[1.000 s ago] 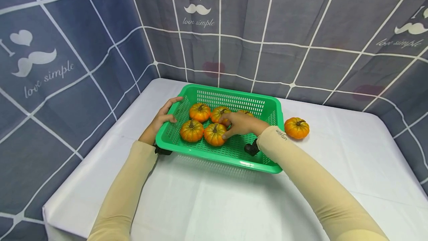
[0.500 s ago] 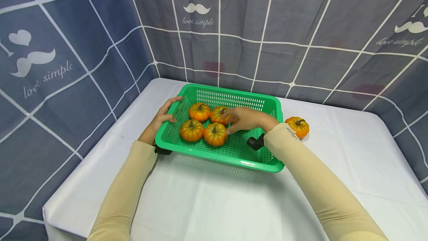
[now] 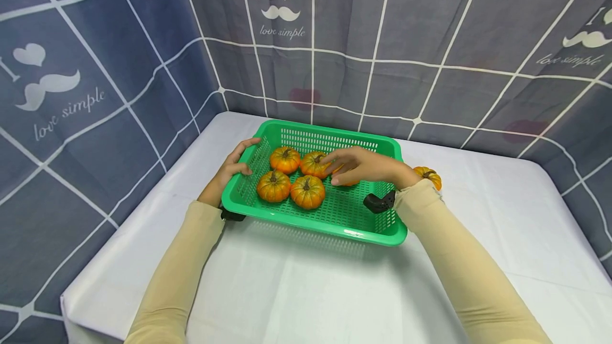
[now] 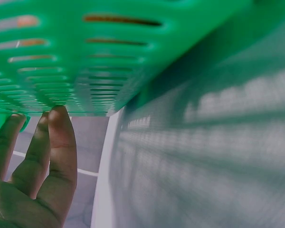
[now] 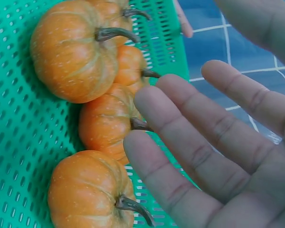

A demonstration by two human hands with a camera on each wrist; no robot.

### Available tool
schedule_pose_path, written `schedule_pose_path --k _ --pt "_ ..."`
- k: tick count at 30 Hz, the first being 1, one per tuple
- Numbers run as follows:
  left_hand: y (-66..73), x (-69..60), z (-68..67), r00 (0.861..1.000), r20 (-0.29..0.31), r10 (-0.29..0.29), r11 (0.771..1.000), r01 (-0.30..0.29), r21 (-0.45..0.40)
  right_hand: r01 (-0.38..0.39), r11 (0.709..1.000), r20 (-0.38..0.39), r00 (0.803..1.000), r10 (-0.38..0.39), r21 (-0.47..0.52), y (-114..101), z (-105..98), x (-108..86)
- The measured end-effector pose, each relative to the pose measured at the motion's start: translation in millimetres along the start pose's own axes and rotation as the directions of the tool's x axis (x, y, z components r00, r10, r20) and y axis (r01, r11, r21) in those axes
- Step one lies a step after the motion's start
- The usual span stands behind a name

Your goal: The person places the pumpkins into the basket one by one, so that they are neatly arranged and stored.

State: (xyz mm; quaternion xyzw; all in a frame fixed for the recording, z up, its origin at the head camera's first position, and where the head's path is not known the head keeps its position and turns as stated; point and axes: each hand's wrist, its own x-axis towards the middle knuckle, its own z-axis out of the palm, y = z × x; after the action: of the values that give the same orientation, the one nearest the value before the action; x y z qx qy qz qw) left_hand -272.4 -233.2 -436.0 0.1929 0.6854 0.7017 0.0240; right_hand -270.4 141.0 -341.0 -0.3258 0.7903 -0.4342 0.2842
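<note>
A green plastic basket (image 3: 306, 222) holds several small orange pumpkins (image 3: 307, 192) with brown stems. My left hand (image 3: 231, 170) grips the basket's left rim, thumb over the edge; in the left wrist view its fingers (image 4: 61, 137) touch the perforated outer wall. My right hand (image 3: 365, 166) hovers over the right part of the basket with nothing in it. Its fingers are spread and nearly straight in the right wrist view, beside a pumpkin (image 5: 88, 190) but apart from it. In the head view this hand partly covers one pumpkin (image 3: 348, 180).
Outside the basket, a single pumpkin (image 3: 428, 176) sits on the white-covered table (image 3: 306, 291) to the right, partly hidden by my right wrist. Grey-blue checked curtains (image 3: 344, 25) stand behind and at the sides. A black wrist camera (image 3: 377, 203) hangs below my right wrist.
My right hand has come away from the pumpkins, moving right and up, its fingers straightening. The right forearm now covers more of the loose pumpkin. My left hand and the basket stay nearly still.
</note>
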Motion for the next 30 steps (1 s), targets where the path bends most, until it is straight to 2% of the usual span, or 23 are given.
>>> schedule_pose_path --k 10,17,19,25,30 --pt "-0.3 0.4 0.1 1.0 0.016 -0.016 1.0 0.016 -0.019 0.015 0.996 -0.072 0.997 -0.008 0.086 6.4 -8.9 -20.1" --pt "-1.1 1.9 -0.3 1.0 0.018 0.019 0.999 -0.019 0.028 0.036 0.991 -0.147 0.989 -0.017 0.128 11.8 -11.9 -34.8" --pt "-1.0 1.9 -0.1 1.0 0.019 0.017 1.0 -0.017 0.006 0.048 0.989 -0.179 0.984 -0.023 0.139 13.5 -12.8 -38.8" --pt "0.9 0.1 0.5 1.0 0.012 -0.003 1.0 0.003 0.01 0.115 0.972 -0.27 0.961 -0.057 0.203 19.4 -16.0 -49.4" --pt "2.0 -0.8 0.3 1.0 0.008 0.004 0.999 -0.004 0.048 0.18 0.965 -0.362 0.927 -0.101 0.192 21.8 -19.5 -59.4"
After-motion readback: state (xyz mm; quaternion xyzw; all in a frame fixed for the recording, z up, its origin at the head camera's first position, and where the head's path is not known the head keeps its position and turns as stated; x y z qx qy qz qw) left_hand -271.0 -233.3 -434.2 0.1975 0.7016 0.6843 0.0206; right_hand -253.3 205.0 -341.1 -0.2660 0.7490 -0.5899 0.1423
